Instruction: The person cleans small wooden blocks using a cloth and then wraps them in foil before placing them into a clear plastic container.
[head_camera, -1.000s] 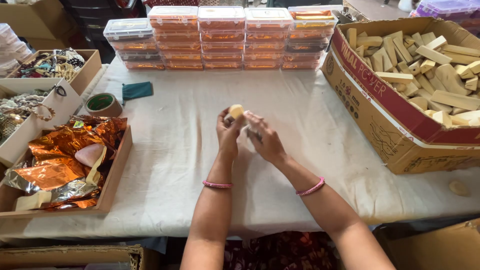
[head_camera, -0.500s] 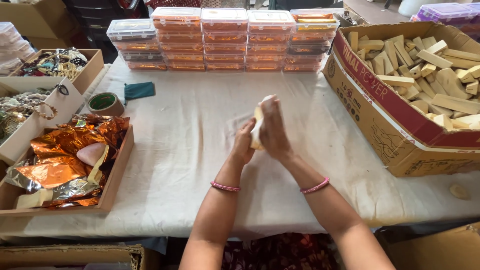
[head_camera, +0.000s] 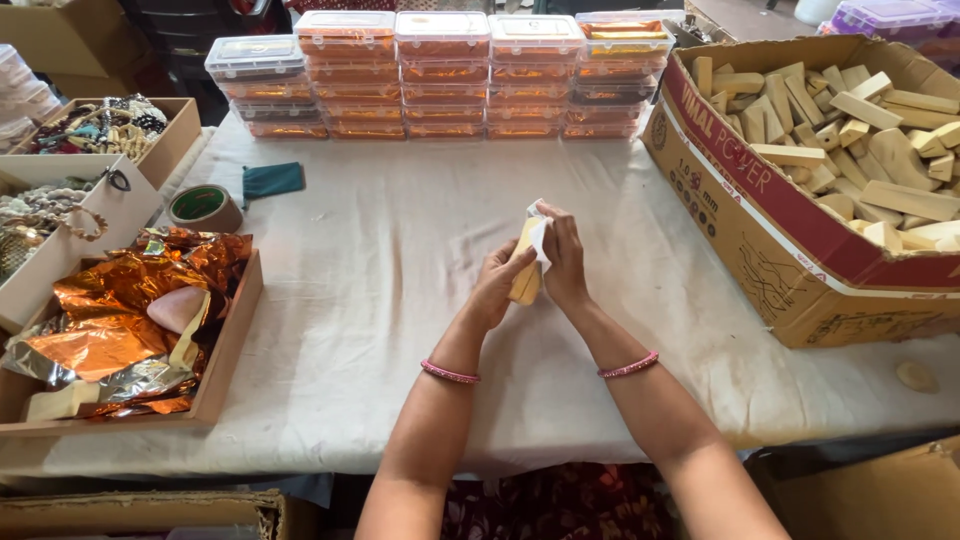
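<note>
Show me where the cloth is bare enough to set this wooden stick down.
Bare cloth lies between the foil tray and the left hand, and between the hands and the stacked containers. The strip right of the right hand narrows against the wood-block carton. The left edge is crowded with boxes.

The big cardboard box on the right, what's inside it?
The cardboard box holds a heap of pale wooden blocks of mixed shapes. What lies beneath the top layer is covered.
</note>
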